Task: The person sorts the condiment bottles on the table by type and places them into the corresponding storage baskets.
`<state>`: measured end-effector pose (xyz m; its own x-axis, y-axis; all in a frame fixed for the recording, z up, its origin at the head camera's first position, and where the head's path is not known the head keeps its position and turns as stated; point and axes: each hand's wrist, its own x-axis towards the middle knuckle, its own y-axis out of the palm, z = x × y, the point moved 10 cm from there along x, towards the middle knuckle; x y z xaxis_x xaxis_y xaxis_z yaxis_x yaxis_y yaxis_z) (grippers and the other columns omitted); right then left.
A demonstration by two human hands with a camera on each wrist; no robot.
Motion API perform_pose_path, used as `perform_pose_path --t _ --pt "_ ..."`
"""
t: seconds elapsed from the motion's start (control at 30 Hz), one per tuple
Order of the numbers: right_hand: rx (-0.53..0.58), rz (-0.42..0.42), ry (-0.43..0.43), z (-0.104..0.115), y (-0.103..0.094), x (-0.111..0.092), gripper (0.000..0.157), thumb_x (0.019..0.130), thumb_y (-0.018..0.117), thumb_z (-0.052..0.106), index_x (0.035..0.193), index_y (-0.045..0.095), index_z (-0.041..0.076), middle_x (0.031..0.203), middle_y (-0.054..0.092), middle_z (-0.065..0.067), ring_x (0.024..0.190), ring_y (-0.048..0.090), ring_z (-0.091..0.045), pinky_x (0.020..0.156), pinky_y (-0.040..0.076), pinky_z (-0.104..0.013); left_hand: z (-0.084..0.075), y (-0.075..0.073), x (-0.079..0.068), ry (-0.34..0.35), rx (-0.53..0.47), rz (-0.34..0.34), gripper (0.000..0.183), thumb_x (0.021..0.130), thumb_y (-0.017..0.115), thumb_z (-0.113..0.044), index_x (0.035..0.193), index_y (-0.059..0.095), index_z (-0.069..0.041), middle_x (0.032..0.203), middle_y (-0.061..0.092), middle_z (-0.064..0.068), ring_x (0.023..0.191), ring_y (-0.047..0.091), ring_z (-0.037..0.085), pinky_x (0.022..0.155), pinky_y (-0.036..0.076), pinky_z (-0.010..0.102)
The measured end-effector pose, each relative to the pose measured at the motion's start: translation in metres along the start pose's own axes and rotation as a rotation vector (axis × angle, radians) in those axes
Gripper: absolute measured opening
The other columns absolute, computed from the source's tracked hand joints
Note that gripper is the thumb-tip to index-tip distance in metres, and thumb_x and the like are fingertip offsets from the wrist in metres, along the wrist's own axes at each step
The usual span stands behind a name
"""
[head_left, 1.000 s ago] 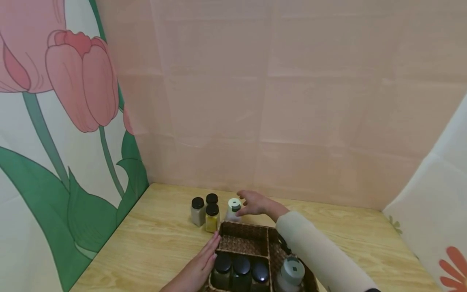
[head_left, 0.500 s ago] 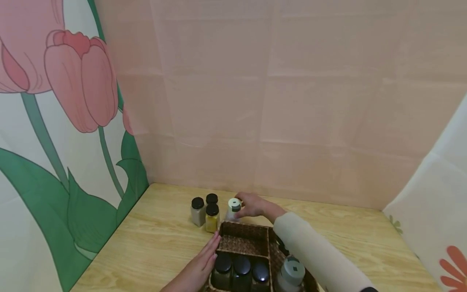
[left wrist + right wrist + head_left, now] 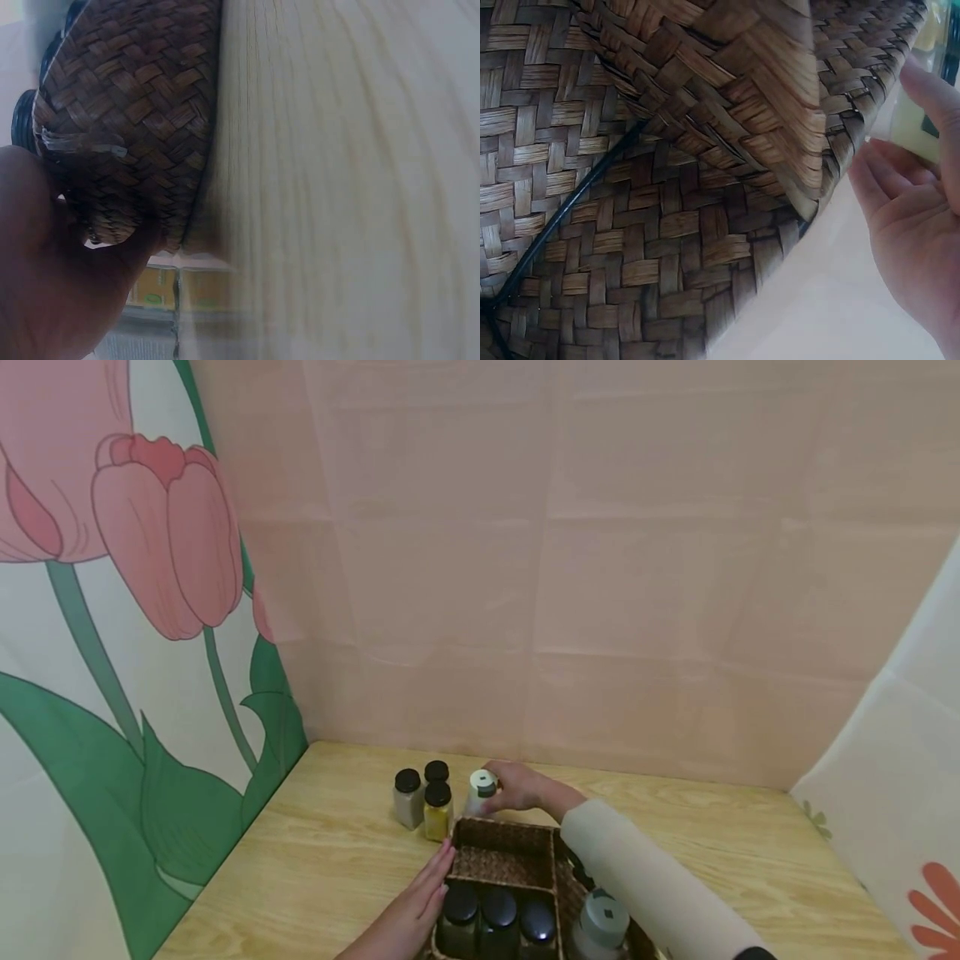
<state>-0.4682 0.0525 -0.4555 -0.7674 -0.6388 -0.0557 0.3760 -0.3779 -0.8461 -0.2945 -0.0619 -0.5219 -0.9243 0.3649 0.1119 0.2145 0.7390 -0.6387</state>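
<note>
At the far side of the woven basket [image 3: 501, 835], my right hand [image 3: 527, 787] grips a small bottle [image 3: 481, 783] with a pale green-white cap, thumb and fingers round its upper part. In the right wrist view, the pale bottle [image 3: 913, 129] is partly cut off by the frame edge. My left hand [image 3: 408, 903] rests along the basket's left side, fingers straight. The left wrist view has that hand against the woven wall [image 3: 135, 112]. Several dark-lidded jars [image 3: 498, 910] stand in the basket's near-left compartment, and a larger grey-capped bottle [image 3: 603, 920] in its right part.
Left of the gripped bottle stand three black-lidded jars: a pale one [image 3: 408, 800], one with yellow contents [image 3: 438, 812] and one behind [image 3: 437, 772]. They stand on the wood-grain table [image 3: 315, 835]. A pink cloth backdrop [image 3: 525, 610] hangs behind.
My right hand's fingers, spread beside the white-capped bottle a second ago, have closed round it. The bottle stands in about the same place. My left hand stays on the basket.
</note>
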Motion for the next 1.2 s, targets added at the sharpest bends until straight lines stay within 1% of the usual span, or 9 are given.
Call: perform_pose_path --t 0.23,0.37,0.43,0.53,0.63,0.8,0.93,1.07,1.2 --pt "0.002 -0.021 -0.024 -0.002 0.002 0.001 0.048 0.082 0.087 0.021 0.119 0.061 0.006 0.102 0.067 -0.001 0.092 0.061 -0.018 0.085 0.054 -0.042 -0.001 0.0 0.0 0.01 0.003 -0.001 0.061 0.111 0.03 -0.043 0.161 0.025 -0.009 0.17 0.015 0.008 0.153 0.021 0.033 0.118 0.025 0.058" --pt "-0.004 -0.033 -0.02 -0.002 0.004 0.001 0.045 0.082 0.087 0.021 0.116 0.062 0.006 0.099 0.066 -0.001 0.089 0.06 -0.017 0.082 0.053 -0.041 -0.001 0.002 -0.001 0.001 0.002 0.008 0.06 0.112 0.03 -0.042 0.161 0.024 -0.009 0.17 0.014 0.009 0.152 0.022 0.035 0.118 0.025 0.06" --pt "-0.008 -0.041 -0.02 -0.003 0.004 0.002 0.044 0.082 0.087 0.02 0.116 0.062 0.006 0.099 0.066 -0.001 0.089 0.06 -0.017 0.081 0.053 -0.041 0.0 0.003 -0.001 -0.014 -0.006 0.018 0.06 0.111 0.03 -0.043 0.162 0.024 -0.01 0.17 0.014 0.007 0.153 0.021 0.034 0.118 0.024 0.06" --pt "-0.019 -0.056 -0.021 -0.004 0.004 0.003 0.044 0.081 0.088 0.021 0.114 0.063 0.006 0.099 0.067 -0.001 0.089 0.061 -0.017 0.082 0.054 -0.041 0.001 0.002 0.0 -0.017 -0.007 0.019 0.061 0.111 0.029 -0.043 0.162 0.024 -0.009 0.17 0.014 0.007 0.153 0.021 0.034 0.118 0.024 0.06" --pt "-0.042 -0.069 -0.028 -0.004 0.002 0.004 0.044 0.081 0.088 0.024 0.114 0.064 0.007 0.098 0.066 0.001 0.088 0.06 -0.015 0.08 0.054 -0.038 0.001 0.002 0.001 -0.022 -0.007 0.019 0.06 0.111 0.03 -0.042 0.162 0.024 -0.01 0.17 0.014 0.006 0.153 0.021 0.033 0.118 0.024 0.06" --pt "-0.077 -0.112 -0.07 0.004 -0.01 0.001 0.041 0.082 0.087 0.026 0.11 0.064 0.007 0.093 0.065 0.001 0.082 0.059 -0.015 0.073 0.052 -0.036 -0.001 0.001 0.001 0.006 0.006 0.003 0.061 0.111 0.03 -0.043 0.162 0.024 -0.009 0.17 0.015 0.007 0.153 0.022 0.033 0.119 0.026 0.057" --pt "-0.072 -0.135 -0.075 0.011 -0.022 -0.001 0.044 0.083 0.086 0.028 0.115 0.065 0.007 0.096 0.067 0.0 0.083 0.061 -0.015 0.074 0.053 -0.037 -0.006 -0.001 -0.001 0.049 0.018 -0.018 0.06 0.112 0.029 -0.041 0.161 0.024 -0.008 0.169 0.016 0.011 0.151 0.023 0.036 0.118 0.027 0.057" --pt "-0.037 -0.145 -0.055 0.014 -0.031 -0.003 0.048 0.084 0.085 0.029 0.122 0.064 0.008 0.1 0.067 0.001 0.087 0.062 -0.014 0.076 0.054 -0.037 -0.006 -0.001 -0.001 0.046 0.015 -0.02 0.06 0.112 0.028 -0.042 0.162 0.023 -0.009 0.169 0.015 0.01 0.151 0.023 0.036 0.118 0.027 0.058" --pt "-0.008 -0.156 -0.065 0.018 -0.04 -0.008 0.047 0.084 0.084 0.029 0.122 0.064 0.008 0.1 0.067 0.001 0.084 0.061 -0.013 0.074 0.054 -0.036 -0.003 0.0 -0.001 0.028 0.008 -0.019 0.061 0.112 0.028 -0.043 0.162 0.023 -0.01 0.17 0.014 0.007 0.152 0.022 0.034 0.118 0.026 0.058"
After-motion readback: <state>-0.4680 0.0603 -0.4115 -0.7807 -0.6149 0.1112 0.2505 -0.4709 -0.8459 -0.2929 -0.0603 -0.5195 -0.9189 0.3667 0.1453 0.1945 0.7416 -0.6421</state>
